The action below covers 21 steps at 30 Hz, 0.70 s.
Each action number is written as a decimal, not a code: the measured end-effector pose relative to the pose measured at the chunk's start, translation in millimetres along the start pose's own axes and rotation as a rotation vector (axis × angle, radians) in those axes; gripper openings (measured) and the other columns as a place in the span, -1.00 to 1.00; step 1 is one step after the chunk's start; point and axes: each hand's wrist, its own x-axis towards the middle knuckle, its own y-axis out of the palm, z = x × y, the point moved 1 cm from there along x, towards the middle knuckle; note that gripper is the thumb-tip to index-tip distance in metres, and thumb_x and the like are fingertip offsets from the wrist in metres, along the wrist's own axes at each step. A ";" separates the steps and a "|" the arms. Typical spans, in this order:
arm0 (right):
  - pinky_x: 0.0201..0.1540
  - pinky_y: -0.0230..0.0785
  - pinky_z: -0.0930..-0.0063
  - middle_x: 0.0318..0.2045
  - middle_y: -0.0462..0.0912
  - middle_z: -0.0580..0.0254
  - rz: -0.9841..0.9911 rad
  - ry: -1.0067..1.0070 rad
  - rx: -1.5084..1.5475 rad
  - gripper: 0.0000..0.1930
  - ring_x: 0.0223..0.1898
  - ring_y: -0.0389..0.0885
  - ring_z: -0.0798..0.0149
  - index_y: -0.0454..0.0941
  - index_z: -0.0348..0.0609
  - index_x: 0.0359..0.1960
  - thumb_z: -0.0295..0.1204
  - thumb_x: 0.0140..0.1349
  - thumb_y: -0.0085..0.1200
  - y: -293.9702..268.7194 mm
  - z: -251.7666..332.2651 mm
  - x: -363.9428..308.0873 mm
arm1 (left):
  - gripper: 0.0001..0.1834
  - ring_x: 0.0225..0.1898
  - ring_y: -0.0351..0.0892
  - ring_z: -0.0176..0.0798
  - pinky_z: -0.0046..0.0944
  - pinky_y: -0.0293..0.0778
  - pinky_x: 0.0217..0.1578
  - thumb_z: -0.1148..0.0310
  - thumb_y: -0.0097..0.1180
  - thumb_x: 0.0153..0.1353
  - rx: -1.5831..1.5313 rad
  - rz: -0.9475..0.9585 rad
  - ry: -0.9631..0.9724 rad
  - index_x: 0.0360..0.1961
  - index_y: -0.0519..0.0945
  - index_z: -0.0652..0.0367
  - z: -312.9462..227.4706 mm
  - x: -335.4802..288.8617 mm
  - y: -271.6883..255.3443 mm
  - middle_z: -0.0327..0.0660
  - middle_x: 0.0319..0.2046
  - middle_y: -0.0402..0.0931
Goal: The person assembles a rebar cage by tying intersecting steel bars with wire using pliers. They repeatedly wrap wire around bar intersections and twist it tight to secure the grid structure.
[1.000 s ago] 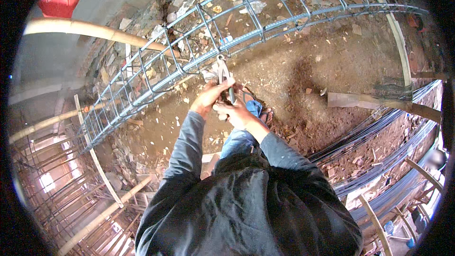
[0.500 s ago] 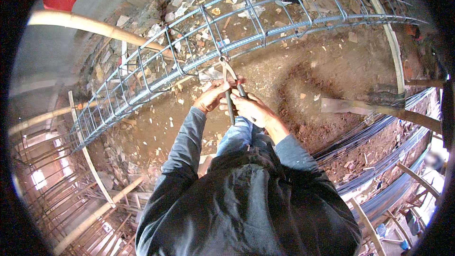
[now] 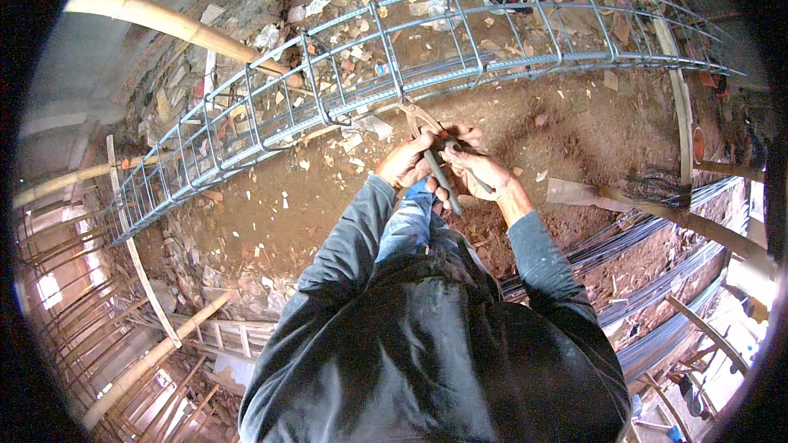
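Note:
A long cage of steel reinforcing bars [image 3: 345,82] lies across the dirt ground in front of me. My left hand [image 3: 404,162] and my right hand [image 3: 484,171] are close together just below the cage's near bars. Between them they hold a pair of pincers [image 3: 428,148] with dark handles; its rusty jaws point up toward the cage. My right hand grips a handle and also pinches thin binding wire. My left hand is closed around the tool near its head. Grey sleeves and a blue-jeaned knee show below the hands.
Bundles of long steel bars [image 3: 657,279] lie at the right beside a wooden plank [image 3: 624,197]. Bamboo poles [image 3: 164,20] run at the upper left and lower left. Rubble and wood chips litter the ground around the cage. More rebar frames [image 3: 57,312] stand at the far left.
My hands have risen and shifted right, closer to the cage's near bars. The pincers have turned, so their jaws now point up at the bars.

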 end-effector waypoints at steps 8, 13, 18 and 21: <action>0.16 0.60 0.15 -0.02 0.66 -0.21 -0.484 0.112 -1.099 0.07 0.07 0.73 -0.05 0.32 -0.45 0.32 0.09 -0.03 0.60 13.2 18.5 -6.9 | -0.64 -0.51 0.59 -0.29 -0.22 0.53 -0.54 0.04 0.46 0.32 0.216 -0.577 -0.019 -0.36 0.62 0.05 -2.0 22.0 49.9 -0.30 -0.46 0.60; 0.30 0.43 -0.12 0.17 0.53 -0.30 -1.024 -0.189 -1.801 -0.03 0.20 0.56 -0.30 0.17 -0.34 0.52 -0.27 0.13 0.43 74.3 -5.4 -31.8 | -0.68 -0.39 0.61 -0.24 -0.18 0.56 -0.26 0.27 0.50 0.27 0.047 -0.644 0.131 -0.51 0.61 0.10 9.3 47.9 57.1 -0.27 -0.51 0.57; 0.16 0.51 -0.12 0.09 0.57 -0.22 -1.175 -0.130 -1.707 -0.34 0.14 0.58 -0.26 0.39 -0.34 0.25 -0.47 0.08 0.36 52.1 -15.4 -4.2 | -0.68 -0.43 0.55 -0.26 -0.19 0.47 -0.33 0.31 0.46 0.26 0.098 -0.770 0.101 -0.55 0.58 0.13 16.0 50.6 52.9 -0.26 -0.51 0.56; 0.04 0.59 -0.11 -0.06 0.64 -0.22 -1.189 -0.214 -1.722 -0.55 -0.01 0.68 -0.27 0.44 -0.32 0.07 -0.56 0.11 0.24 31.4 -21.2 5.2 | -0.72 -0.46 0.52 -0.29 -0.24 0.44 -0.34 0.35 0.44 0.26 0.089 -0.782 0.100 -0.54 0.60 0.11 20.4 51.0 47.3 -0.28 -0.50 0.58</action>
